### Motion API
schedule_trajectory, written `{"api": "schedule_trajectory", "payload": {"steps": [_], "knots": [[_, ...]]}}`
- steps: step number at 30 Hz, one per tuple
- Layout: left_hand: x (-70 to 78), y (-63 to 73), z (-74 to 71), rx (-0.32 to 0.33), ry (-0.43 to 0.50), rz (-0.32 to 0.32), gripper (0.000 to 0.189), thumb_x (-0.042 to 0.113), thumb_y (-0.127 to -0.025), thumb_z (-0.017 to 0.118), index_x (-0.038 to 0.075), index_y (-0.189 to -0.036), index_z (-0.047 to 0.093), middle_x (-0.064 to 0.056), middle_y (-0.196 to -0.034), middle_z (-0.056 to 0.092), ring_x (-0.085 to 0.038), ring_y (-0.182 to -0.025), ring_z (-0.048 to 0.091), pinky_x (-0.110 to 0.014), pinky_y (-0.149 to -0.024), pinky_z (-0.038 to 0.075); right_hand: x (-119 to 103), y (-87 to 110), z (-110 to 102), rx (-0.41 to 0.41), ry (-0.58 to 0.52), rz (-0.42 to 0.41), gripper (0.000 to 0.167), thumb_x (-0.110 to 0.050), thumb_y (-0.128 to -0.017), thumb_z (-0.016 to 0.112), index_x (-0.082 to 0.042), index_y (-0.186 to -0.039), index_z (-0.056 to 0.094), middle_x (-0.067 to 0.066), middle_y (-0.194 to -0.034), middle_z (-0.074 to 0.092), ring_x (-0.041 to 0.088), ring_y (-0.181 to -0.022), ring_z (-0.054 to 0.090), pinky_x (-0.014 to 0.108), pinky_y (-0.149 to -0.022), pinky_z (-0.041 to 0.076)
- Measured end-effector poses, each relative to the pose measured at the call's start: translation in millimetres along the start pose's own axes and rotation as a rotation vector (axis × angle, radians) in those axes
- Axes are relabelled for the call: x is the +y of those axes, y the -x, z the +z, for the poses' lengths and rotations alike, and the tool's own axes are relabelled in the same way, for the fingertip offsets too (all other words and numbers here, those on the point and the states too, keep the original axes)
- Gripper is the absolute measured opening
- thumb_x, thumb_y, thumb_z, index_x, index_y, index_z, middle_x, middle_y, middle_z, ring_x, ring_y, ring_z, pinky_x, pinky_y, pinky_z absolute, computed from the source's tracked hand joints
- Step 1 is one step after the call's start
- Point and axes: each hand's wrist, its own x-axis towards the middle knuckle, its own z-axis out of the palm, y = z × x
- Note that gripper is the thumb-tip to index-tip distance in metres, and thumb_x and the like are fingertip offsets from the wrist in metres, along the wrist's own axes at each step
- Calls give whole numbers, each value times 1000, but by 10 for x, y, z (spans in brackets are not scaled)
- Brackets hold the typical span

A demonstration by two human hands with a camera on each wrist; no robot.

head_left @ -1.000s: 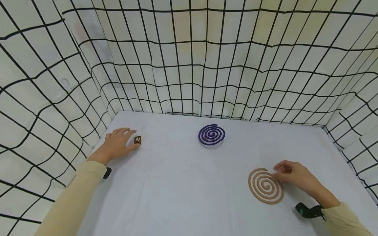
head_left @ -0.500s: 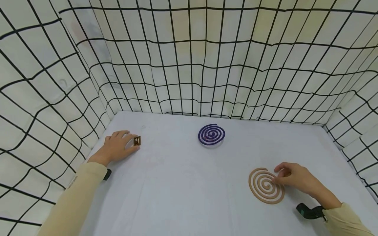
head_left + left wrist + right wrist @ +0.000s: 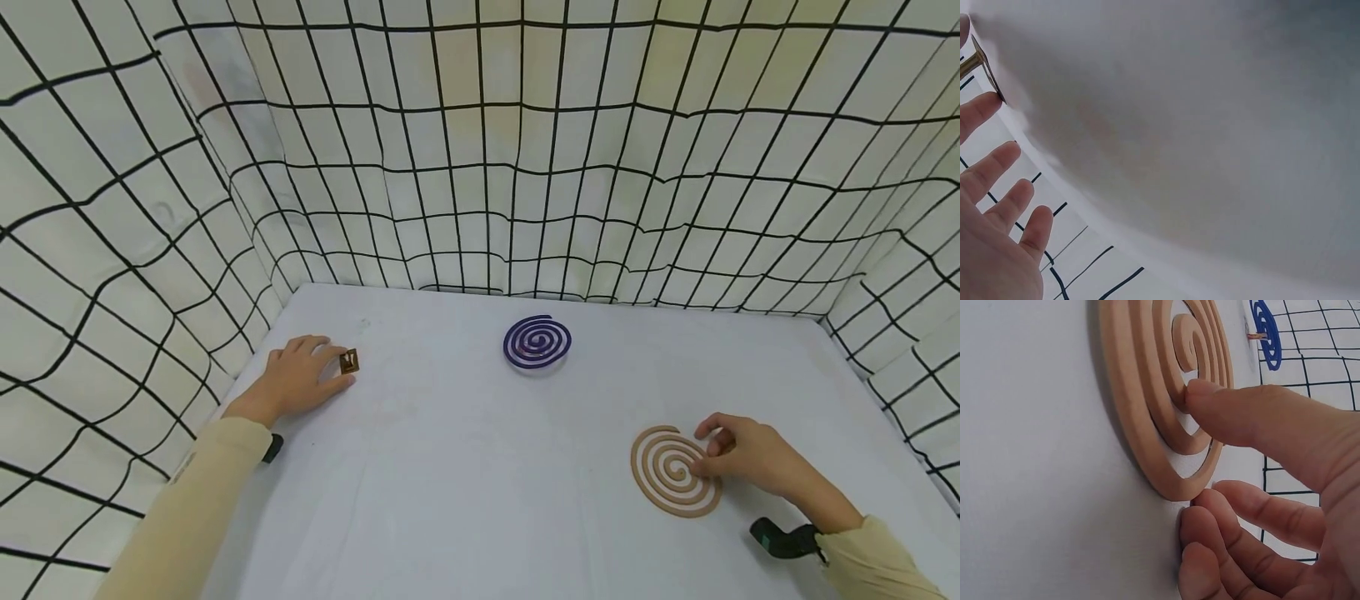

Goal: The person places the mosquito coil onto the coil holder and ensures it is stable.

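My left hand (image 3: 298, 377) is at the far left of the table, its thumb and index finger around a small brass-coloured mosquito coil stand (image 3: 349, 361). In the left wrist view the index fingertip meets the edge of the stand's thin plate (image 3: 988, 70); the other fingers are spread. My right hand (image 3: 753, 454) pinches the near right side of a flat brown mosquito coil (image 3: 651, 483). In the right wrist view the thumb (image 3: 1235, 415) lies on top of the coil's rings and the curled fingers (image 3: 1200, 528) are at its outer edge, partly hidden.
A dark purple-blue mosquito coil (image 3: 537, 342) is propped on a small support at the back middle of the white-covered table (image 3: 465, 483). Black netting (image 3: 487, 167) over pale walls encloses the back and sides.
My right thumb has moved a little farther over the brown coil and the hand has closed on it. At the left hand, the small stand has turned slightly between thumb and finger.
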Motion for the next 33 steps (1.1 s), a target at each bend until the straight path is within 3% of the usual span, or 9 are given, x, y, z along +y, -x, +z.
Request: {"api": "schedule_trajectory", "payload": {"steps": [10,18,25,33], "knots": [[1,33,25,10,3,21,64,55,-101,58,9,-144,58,-28,-155,44,-53,-145,34,-73,-106,33,0,11,18,11,-13,-7,52,-33,-80,88,-3,-115,63,3,-87,63,16,-78,55,27,-63,41],[43,102,38,17,-3,30,64,55,-100,60,9,-143,59,-26,-154,47,-51,-144,36,-72,-105,34,-26,34,67,51,27,-10,54,-45,-78,89,-7,-108,66,3,-93,63,16,-85,53,29,-67,42],[50,170,19,20,-5,37,61,54,-100,61,9,-142,61,-26,-152,49,-51,-143,38,-72,-103,35,-46,7,74,40,39,-10,51,-42,-78,89,-6,-104,63,4,-95,65,17,-84,53,28,-66,42],[54,232,6,27,-8,41,56,51,-99,63,10,-138,63,-25,-150,51,-50,-141,39,-70,-101,36,-51,-3,49,24,42,-13,62,-40,-78,90,-1,-115,59,3,-90,62,17,-79,53,29,-64,41]]}}
